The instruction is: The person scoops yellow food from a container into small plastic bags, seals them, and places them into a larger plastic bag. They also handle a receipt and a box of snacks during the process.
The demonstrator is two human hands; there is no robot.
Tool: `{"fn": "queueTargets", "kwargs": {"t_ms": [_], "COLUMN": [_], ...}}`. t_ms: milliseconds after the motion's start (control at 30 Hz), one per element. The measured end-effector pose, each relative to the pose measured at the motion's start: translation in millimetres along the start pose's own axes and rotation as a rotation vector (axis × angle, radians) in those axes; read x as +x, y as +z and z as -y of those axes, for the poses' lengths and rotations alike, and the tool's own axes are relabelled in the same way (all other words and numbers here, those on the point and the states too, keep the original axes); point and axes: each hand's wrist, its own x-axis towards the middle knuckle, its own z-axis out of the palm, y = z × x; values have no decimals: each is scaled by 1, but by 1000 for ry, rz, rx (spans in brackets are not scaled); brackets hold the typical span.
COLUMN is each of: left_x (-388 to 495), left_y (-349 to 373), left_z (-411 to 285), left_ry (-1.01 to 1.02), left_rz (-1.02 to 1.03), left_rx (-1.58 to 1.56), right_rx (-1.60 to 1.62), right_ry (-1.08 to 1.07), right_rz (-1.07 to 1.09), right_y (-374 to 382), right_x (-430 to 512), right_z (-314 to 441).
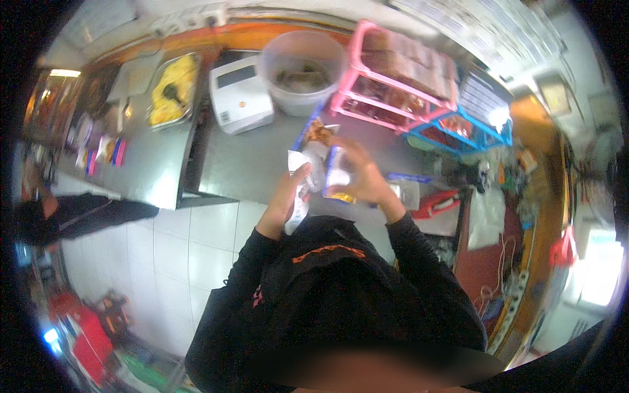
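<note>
My left hand [285,199] is closed around a white paper packet [297,213] that bears blue print. Against its fingertips is a clear plastic cup or container [314,169], too blurred to name surely. My right hand [366,177] is blurred by motion, with thumb and fingers spread about a blue-and-white carton [338,169]; whether it grips the carton is unclear. Just beyond, brown pieces of food [318,132] lie in an open blue-edged box [300,135] on the steel counter [236,167].
A white scale [241,98] stands beside a translucent tub [302,73]. Pink [346,98] and blue [452,135] racks hold stacked goods. To the left are a tray of yellow food [172,91] and another person's dark sleeve [108,213]. A red object [435,205] lies right.
</note>
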Motion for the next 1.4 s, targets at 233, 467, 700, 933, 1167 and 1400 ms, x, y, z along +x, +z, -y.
{"fn": "queueTargets", "kwargs": {"t_ms": [233,467,700,933,1167,1400], "left_x": [24,25,1,-19,-68,-144], "left_y": [71,57,105,270,448,544], "left_z": [34,73,117,193,297,406], "left_ry": [17,-69,-136,-242,-693,-920], "left_rz": [339,243,87,628,1202,1454], "left_rx": [-77,80,98,-50,239,402], "right_rx": [-157,209,171,-292,699,183], "right_ry": [229,78,406,622,1321,954], "right_rz": [-468,-1786,-2132,-1624,-1885,-2420], "right_y": [-27,-245,-518,-267,61,9], "right_x": [-50,-191,-275,-516,-665,-775], "right_z": [26,-74,-164,-81,50,99]}}
